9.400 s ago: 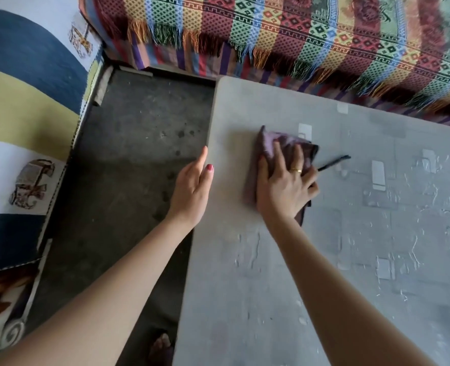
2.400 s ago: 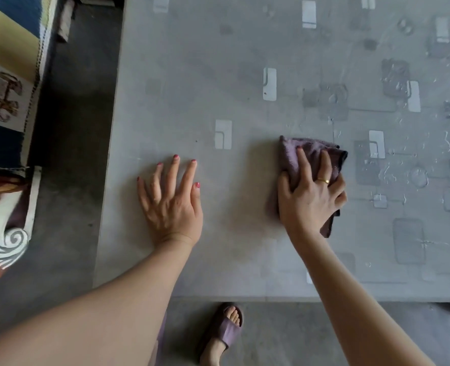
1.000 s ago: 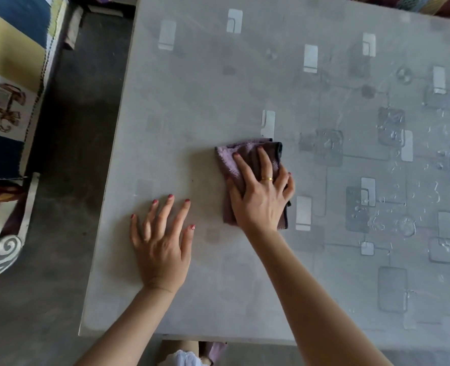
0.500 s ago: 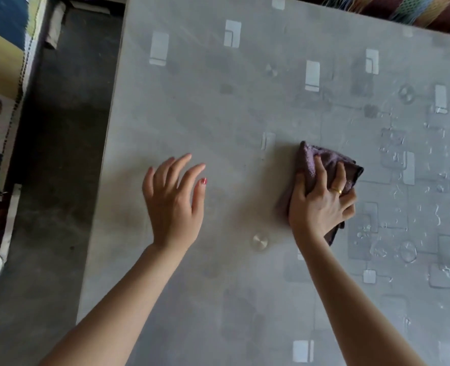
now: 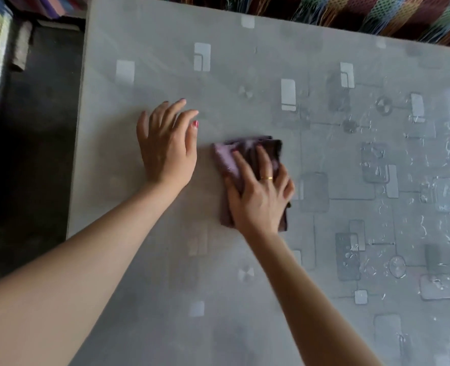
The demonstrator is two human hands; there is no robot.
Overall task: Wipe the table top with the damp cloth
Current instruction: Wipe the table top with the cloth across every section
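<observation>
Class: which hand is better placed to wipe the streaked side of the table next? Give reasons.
Right. The right hand presses flat on the cloth, and the streaked patch lies on that side of the table. The left hand is bare.

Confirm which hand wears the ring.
The right hand, flat on the purple cloth, has a gold ring; the left hand, beside the cloth, has none.

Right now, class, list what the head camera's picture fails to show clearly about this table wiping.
Head view: the middle of the purple cloth is hidden under the right hand.
Head view: the table top is cut off by the frame at its near and right edges.
Head view: the left hand is motion-blurred, so I cannot tell whether it touches the table top.
Head view: the fringed blanket is cut by the top edge.
</observation>
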